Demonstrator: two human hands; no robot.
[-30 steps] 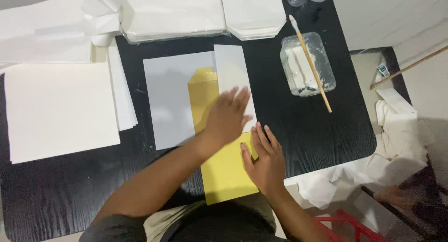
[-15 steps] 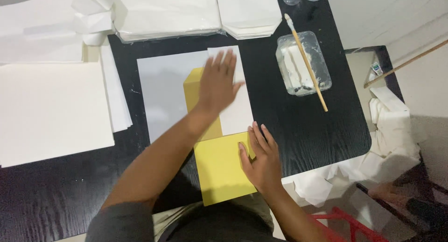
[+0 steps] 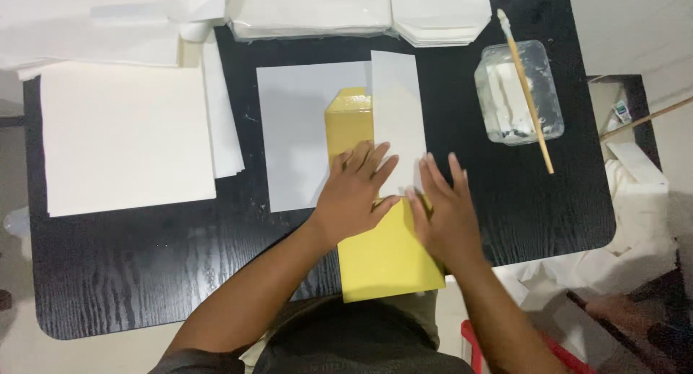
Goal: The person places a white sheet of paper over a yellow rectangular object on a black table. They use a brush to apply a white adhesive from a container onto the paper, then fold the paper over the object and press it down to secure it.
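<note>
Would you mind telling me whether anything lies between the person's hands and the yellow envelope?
Nothing visible does. The left hand and the right hand both lie flat on the yellow envelope. A white strip overlaps the envelope's far end, beyond the fingertips.

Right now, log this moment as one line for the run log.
left hand: flat on yellow paper | right hand: flat on yellow paper | beside: white strip, grey sheet | surface: black table

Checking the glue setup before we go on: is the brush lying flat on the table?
No, the brush rests across the top of the clear container, its tip reaching past the rim over the black table.
</note>
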